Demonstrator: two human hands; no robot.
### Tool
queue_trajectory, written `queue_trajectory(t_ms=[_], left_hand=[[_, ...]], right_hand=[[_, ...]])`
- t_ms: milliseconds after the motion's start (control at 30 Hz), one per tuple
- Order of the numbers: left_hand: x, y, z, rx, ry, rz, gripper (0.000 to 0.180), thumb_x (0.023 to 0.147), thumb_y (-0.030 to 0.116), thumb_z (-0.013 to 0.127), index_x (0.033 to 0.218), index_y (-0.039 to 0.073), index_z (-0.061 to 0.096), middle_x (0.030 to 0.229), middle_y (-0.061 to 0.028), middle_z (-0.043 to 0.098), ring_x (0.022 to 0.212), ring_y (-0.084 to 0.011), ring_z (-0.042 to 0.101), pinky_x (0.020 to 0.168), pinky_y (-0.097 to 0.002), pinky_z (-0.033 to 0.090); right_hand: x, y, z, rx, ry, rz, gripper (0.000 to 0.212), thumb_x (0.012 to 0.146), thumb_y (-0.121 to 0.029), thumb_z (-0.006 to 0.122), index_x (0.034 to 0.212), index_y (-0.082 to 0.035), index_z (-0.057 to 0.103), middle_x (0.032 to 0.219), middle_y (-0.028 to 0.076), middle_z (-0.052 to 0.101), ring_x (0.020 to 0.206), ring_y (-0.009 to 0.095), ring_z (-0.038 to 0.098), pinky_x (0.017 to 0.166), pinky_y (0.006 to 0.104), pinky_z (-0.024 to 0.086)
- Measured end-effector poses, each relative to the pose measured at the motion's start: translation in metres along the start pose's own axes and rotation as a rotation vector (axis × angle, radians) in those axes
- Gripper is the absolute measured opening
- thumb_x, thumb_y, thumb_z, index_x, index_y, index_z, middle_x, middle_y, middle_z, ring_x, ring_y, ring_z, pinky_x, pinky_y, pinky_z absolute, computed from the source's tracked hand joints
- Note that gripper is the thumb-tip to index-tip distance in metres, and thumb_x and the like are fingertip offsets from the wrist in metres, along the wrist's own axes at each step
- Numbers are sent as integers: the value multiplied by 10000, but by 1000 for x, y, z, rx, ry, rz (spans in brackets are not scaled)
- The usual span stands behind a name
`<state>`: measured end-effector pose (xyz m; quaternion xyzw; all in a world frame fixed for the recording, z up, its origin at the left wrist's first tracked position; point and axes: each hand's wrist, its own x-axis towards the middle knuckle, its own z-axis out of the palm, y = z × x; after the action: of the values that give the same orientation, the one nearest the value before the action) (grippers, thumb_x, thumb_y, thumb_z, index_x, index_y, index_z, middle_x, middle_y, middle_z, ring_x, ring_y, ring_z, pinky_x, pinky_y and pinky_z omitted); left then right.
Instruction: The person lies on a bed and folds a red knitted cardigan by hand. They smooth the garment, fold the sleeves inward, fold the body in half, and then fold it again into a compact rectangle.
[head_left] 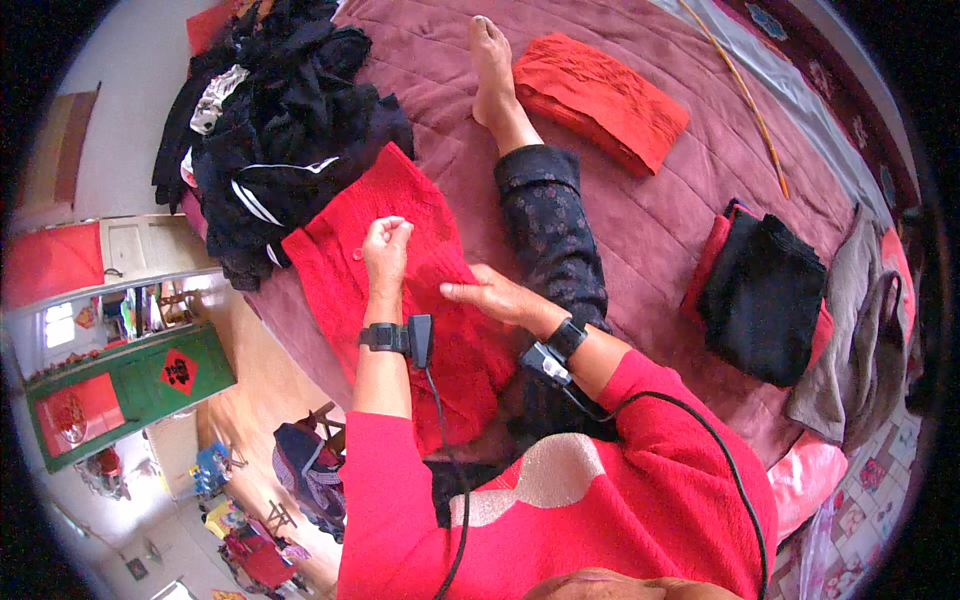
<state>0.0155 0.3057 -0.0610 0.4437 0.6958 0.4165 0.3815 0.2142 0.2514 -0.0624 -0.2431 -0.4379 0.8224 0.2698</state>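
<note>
**Red knit garment (470, 355) spread on the bed, left of centre in the frame**

Inspected: my two hands and the cloth about them. My left hand (388, 255), at centre-left of the frame, is over the garment with its fingers curled in; I cannot tell whether any cloth is caught in them. My right hand (492, 295), near the centre, is at the garment's right edge, thumb toward the left; I cannot tell whether it grips the knit. A button (358, 255) shows on the garment, left of my left hand.

Each wrist carries a black strap (380, 337) with a small device and a cable.

Surroundings: the bed bears a dusky pink quilted cover (660, 240). A heap of black clothes (300, 115) occupies the upper left, beside the garment. My bare foot (491, 75) is at upper centre, next to a folded orange-red cloth (600, 105). A thin stick (745, 95) lies at upper right. Below it, at the right, are a folded black cloth (762, 300) and a crumpled grey garment (862, 340).
</note>
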Motion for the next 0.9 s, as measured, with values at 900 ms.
queue_trajectory(t_ms=[900], left_hand=[[27, -20, 67, 925, -21, 19, 624, 743, 426, 746, 1079, -21, 470, 1054, -290, 612, 953, -438, 635, 815, -511, 523]], right_hand=[[-16, -29, -6, 763, -98, 174, 555, 854, -126, 652, 1351, 24, 458, 1294, 142, 590, 1175, 270, 584, 1050, 416, 420]])
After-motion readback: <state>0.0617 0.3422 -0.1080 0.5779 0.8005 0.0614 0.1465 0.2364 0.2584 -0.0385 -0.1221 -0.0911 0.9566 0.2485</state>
